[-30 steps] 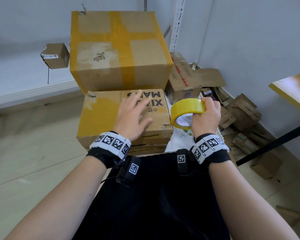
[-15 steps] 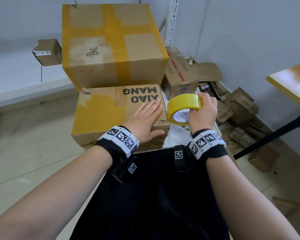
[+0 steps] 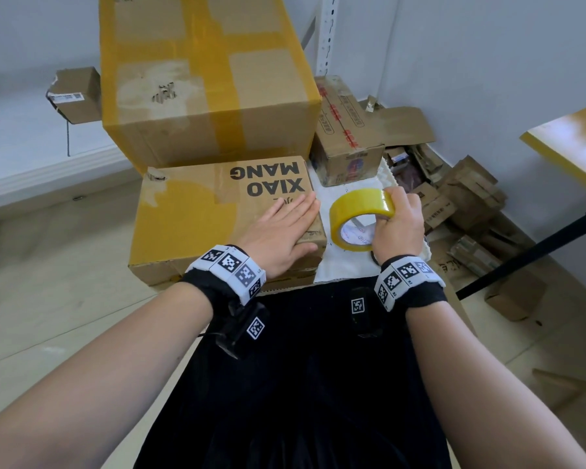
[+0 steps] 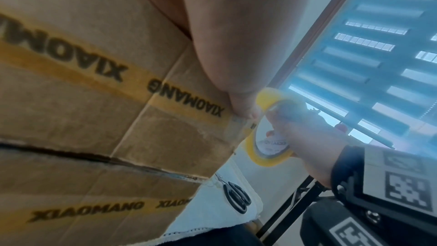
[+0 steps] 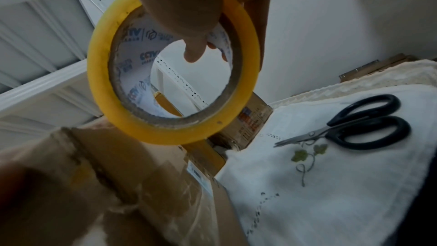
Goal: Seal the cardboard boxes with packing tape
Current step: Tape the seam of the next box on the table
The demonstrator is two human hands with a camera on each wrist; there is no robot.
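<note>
while the left hand (image 3: 278, 236) lies flat, fingers straight, on the near right corner of the xiao mang box (image 3: 197, 214), the head view shows the right hand (image 3: 398, 221) gripping the tape roll (image 3: 359, 220) just right of that box; yellow strips already cross it, but no fresh strip looks laid. from the left wrist, taped seams run along the box's side. only the wrist views show scissors (image 5: 354, 128) on the white cloth (image 5: 319, 184) right of the box.

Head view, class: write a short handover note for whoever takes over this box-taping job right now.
Left hand: flat, fingers straight, pressing the right end of the XIAO MANG box.
Right hand: grips the yellow tape roll just off that box's right edge.
Scissors lie on the white cloth.
Done: yellow tape already covers part of the lid.
Left: whether a strip is being drawn cannot be told; tape the right end, then cut.
</note>
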